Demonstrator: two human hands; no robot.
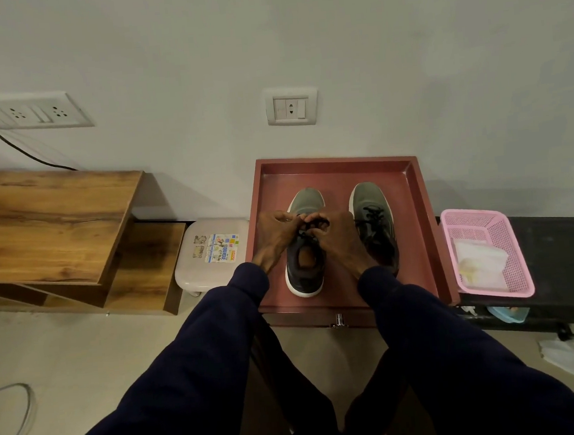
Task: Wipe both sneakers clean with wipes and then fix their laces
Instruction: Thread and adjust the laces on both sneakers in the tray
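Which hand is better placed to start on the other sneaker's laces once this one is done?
Right, probably. Both hands pinch the laces of the left sneaker, but the right hand lies beside the right sneaker, its wrist overlapping it; the left hand is on the far side.

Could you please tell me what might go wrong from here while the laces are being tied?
The left hand and right hand pinch the laces close together over the left sneaker; if either grip slips, the tie may come loose. A hard tug could drag that shoe into the right sneaker standing beside it in the red tray. A crumpled wipe lies on the floor, where a foot might slip.
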